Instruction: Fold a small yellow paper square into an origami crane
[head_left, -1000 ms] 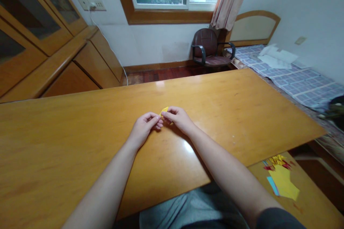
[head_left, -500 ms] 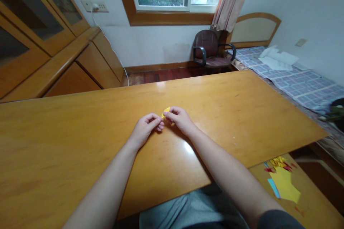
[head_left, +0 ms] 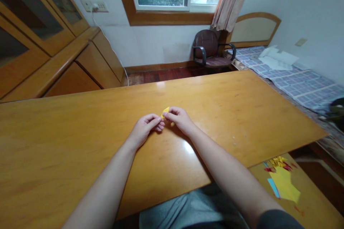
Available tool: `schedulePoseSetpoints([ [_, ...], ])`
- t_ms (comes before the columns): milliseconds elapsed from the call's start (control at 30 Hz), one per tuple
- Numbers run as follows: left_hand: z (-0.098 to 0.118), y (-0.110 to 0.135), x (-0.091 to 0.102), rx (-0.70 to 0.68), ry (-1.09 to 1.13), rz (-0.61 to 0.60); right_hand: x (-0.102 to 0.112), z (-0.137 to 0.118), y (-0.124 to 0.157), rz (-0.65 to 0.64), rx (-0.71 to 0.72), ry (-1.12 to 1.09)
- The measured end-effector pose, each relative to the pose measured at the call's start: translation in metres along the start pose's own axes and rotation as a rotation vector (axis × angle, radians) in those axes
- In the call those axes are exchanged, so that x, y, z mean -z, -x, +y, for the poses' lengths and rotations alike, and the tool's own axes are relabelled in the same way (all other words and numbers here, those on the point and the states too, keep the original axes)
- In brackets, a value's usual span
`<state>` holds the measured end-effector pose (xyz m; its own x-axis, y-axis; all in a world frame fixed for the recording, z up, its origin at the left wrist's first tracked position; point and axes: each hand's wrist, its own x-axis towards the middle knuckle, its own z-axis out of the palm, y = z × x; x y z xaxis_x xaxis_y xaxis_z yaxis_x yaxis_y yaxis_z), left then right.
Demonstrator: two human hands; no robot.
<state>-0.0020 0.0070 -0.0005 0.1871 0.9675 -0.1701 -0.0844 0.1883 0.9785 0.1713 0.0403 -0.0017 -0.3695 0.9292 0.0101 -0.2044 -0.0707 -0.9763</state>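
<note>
A small folded piece of yellow paper is held just above the wooden table, between my two hands. My right hand pinches it from the right with thumb and forefinger. From the left, my left hand pinches its lower left end between thumb and fingertips. The fingers hide most of the paper, so its full shape cannot be made out.
On a lower surface at the right lie yellow paper sheets, a blue paper strip and a pile of small yellow and red pieces. Beyond the table stand an armchair, a bed and a cabinet.
Both hands stay in almost the same place, pinching the yellow paper. The right fingers have shifted very slightly on it.
</note>
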Motion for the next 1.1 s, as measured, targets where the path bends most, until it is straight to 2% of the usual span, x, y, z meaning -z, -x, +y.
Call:
schedulePoseSetpoints([
  [400, 0.0013, 0.0004, -0.0044, -0.021, -0.038, 0.062, -0.0031, -0.0049, 0.0026, 0.036, 0.016, 0.028],
  [800, 0.0044, 0.0017, -0.0062, -0.023, -0.124, -0.005, -0.0029, -0.0040, 0.0038, 0.017, 0.029, 0.024],
  [1100, 0.0010, 0.0003, -0.0044, -0.041, -0.152, -0.032, -0.0048, -0.0035, 0.0034, 0.062, 0.047, 0.079],
])
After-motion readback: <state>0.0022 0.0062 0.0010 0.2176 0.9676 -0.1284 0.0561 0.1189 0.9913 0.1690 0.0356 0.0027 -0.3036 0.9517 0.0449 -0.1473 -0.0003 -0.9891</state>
